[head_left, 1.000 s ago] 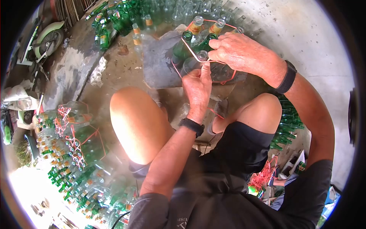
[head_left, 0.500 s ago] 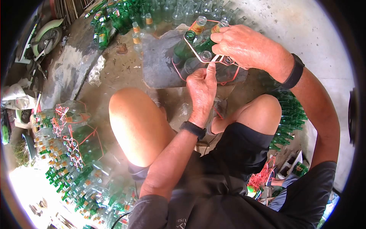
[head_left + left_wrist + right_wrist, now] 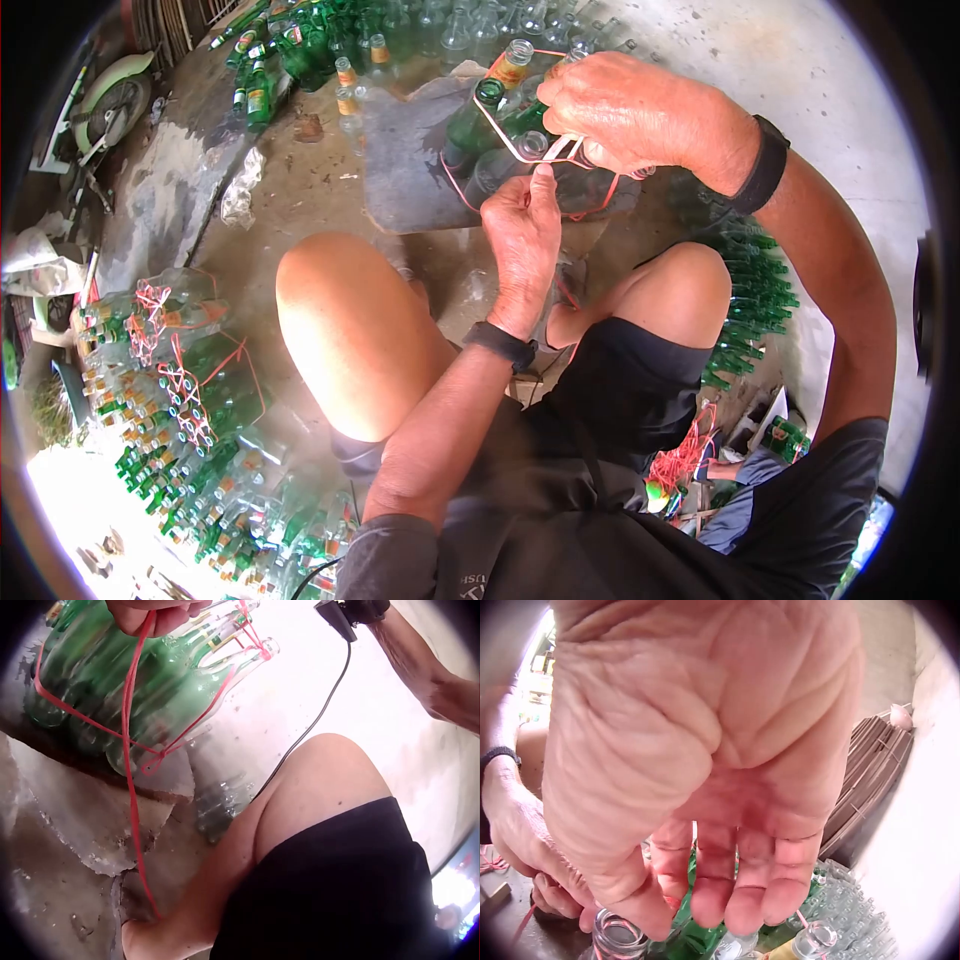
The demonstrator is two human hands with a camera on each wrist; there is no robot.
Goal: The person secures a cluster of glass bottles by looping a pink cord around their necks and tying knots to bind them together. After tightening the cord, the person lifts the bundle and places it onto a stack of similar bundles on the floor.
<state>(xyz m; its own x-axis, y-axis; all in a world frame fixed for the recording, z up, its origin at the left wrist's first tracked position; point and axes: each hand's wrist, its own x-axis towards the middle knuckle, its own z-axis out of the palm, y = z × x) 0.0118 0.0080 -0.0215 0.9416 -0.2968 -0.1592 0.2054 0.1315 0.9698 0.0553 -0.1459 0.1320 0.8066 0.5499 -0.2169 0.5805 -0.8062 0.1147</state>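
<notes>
In the head view, my left hand [image 3: 522,225] pinches red plastic twine between thumb and forefinger, in front of a bundle of bottles. A long tail of the twine [image 3: 129,750] hangs from that hand toward the foot. Over the bottle necks on the right, my right hand [image 3: 640,110] curls its fingers, with pale twine loops beside the thumb; a bit of red shows at its fingertips in the right wrist view. Twine rings the bundle high and low. A green bottle [image 3: 468,125] and a clear bottle [image 3: 490,172] stand upright in it, others partly hidden by the right hand.
The bundle stands on a grey slab [image 3: 400,165] between my feet. Rows of clear bottles [image 3: 455,40] line the back. Tied bottles [image 3: 190,310] lie at left, stacked green bottles [image 3: 745,290] at right. A red twine heap [image 3: 685,455] lies near my right hip.
The right hand has moved away to the right from the left thumb, and pale twine loops now show beneath it. The left hand keeps its pinch near the same bottle neck.
</notes>
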